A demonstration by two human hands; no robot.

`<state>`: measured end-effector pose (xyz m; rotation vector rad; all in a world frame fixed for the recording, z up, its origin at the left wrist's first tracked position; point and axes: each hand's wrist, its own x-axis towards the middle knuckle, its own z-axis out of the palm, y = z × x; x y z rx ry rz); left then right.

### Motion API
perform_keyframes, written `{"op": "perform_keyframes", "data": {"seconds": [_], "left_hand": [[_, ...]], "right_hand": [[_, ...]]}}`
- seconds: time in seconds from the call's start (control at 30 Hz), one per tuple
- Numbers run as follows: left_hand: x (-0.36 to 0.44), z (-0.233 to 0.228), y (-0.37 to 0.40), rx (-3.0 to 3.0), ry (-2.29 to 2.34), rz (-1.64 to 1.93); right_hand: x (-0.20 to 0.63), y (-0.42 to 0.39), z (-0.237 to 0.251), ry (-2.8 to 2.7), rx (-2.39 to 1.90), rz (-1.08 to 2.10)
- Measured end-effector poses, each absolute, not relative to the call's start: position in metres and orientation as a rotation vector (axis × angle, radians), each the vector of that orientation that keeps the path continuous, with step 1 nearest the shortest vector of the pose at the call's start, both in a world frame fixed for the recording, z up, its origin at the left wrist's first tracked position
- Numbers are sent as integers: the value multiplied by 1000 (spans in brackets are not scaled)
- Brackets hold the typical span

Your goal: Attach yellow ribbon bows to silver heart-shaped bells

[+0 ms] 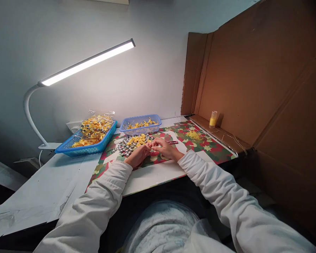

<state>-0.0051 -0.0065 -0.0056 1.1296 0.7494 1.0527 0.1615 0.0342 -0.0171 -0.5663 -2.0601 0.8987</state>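
Head camera view: at the centre of the frame, the bare left hand point(139, 154) and the bare right hand point(164, 147) meet at curled fingertips; I cannot tell whether they pinch something, as whatever lies between is too small to make out. Fine work like this probably goes best with the left fingertips steadying, the right making small moves, and the wrists low under the long white bar lamp point(89, 62).

Just beyond the left hand lie the shiny silver round beads point(124, 146) and, among them, the small yellow ribbon-like pieces point(138, 140), both too overlapped to count. Keeping the sleeves off that heap would likely save spills.

Counted: 2 hands; 2 blue plastic baskets, 1 at centre left point(79, 151) and 1 at upper centre point(140, 131), each holding yellow pieces; 1 slim pink-and-dark tool point(173, 142) just beyond the right hand; 1 tangle of thin yellow strands point(194, 135) right of centre; 1 small clear bottle with yellow contents point(213, 119) farther right; 1 lamp.
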Motion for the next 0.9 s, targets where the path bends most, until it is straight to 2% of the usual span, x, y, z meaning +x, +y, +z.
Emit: {"op": "perform_keyframes", "data": {"seconds": [0.4, 0.9], "left_hand": [[-9, -13, -3, 1003, 642, 887], [-10, -11, -5, 957, 664, 909]], "right_hand": [[162, 28, -14, -2029, -534, 767], [162, 27, -12, -1986, -497, 776]]}}
